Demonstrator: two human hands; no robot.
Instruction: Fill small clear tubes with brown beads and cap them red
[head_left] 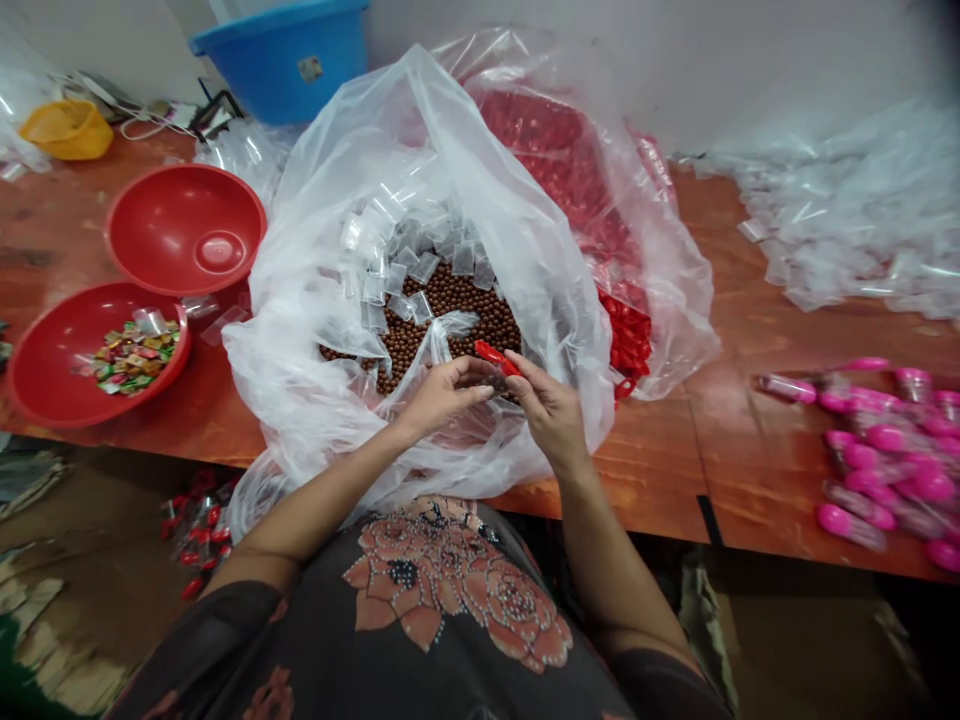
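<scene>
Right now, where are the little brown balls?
In the head view, the brown balls are near the middle, inside the big plastic bag, just beyond the left hand and right hand, with clear plastic pieces beside them.

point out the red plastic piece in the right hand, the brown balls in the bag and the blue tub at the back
Red plastic piece (491, 353): head view, on its exposed end.
Brown balls (489, 315): head view, on the uncovered part of the heap.
Blue tub (277, 70): head view, on its outer wall.
</scene>
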